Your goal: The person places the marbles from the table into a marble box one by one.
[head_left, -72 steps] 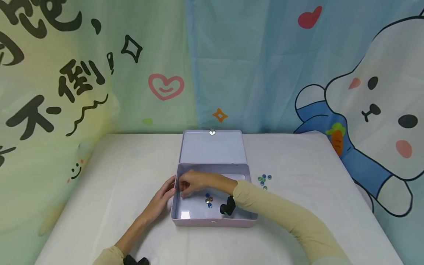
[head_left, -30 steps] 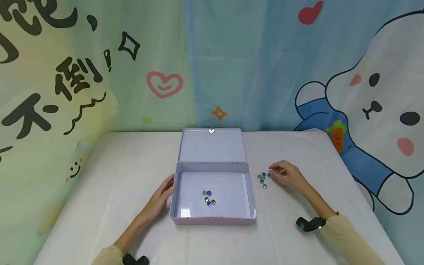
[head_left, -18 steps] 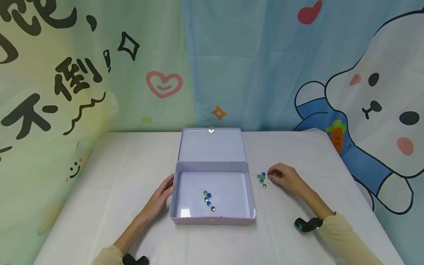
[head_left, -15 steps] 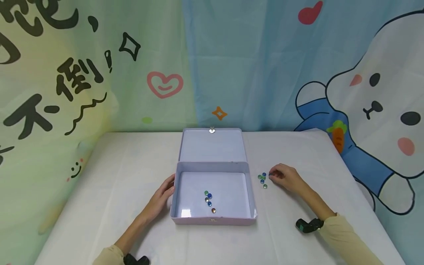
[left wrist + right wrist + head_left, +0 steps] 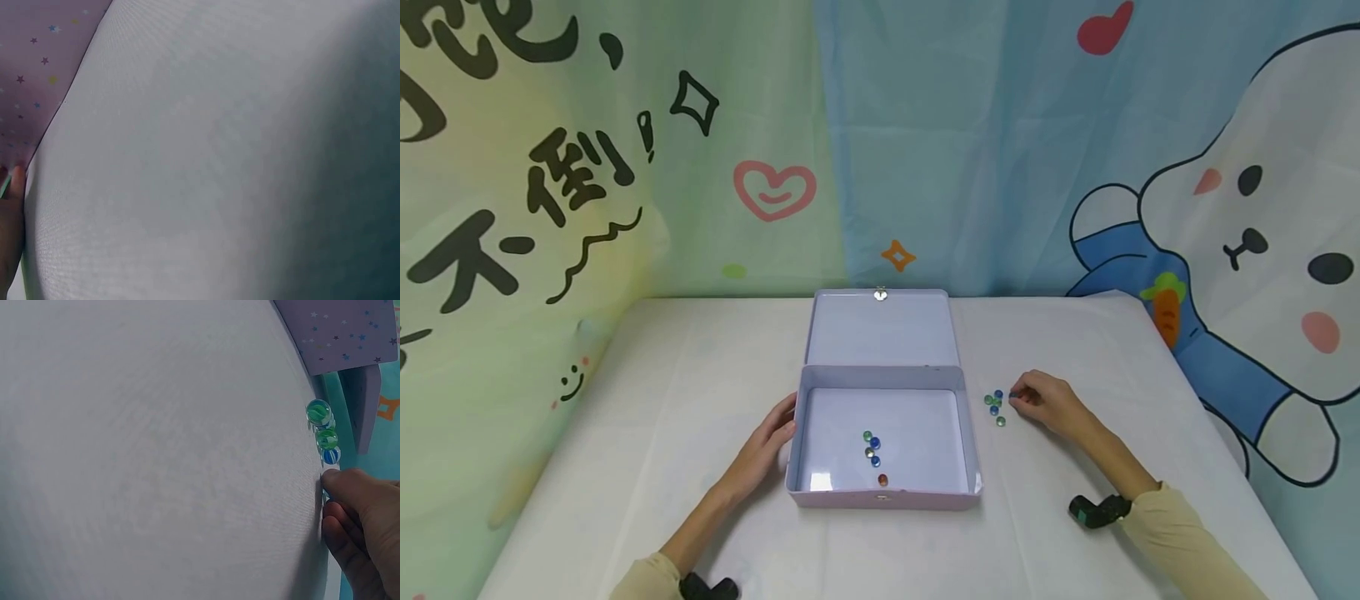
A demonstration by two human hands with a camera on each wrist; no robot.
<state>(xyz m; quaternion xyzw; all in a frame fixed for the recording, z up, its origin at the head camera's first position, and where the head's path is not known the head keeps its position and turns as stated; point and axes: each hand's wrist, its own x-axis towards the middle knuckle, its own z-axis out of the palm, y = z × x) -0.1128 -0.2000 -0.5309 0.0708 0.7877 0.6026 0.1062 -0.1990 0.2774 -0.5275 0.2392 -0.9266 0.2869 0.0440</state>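
While the left hand [image 5: 766,440] rests against the nine o'clock side of the box [image 5: 925,437], its fingers relaxed and merely touching the wall, the right hand [image 5: 1054,404] is at the white cloth [image 5: 715,375], between two and three o'clock from the box. Its thumb and fingertips are almost together, pinching a dark blue marble [image 5: 1013,395]; whether that marble touches the cloth I cannot tell. Just beside it, at nine o'clock from the fingertips, five loose marbles [image 5: 988,400], green and blue, sit in a small cluster, a green one at its six o'clock end. Inside the box lie five more: a green marble [image 5: 868,436] farthest back, a blue marble [image 5: 875,442], a pale marble [image 5: 869,452] and a second blue marble [image 5: 876,461] close together, and an orange marble [image 5: 883,480] apart at six o'clock, near the front wall. The lid [image 5: 883,329] is open at the box's twelve o'clock edge. Both wrist views show little stars dotting the box's outside.
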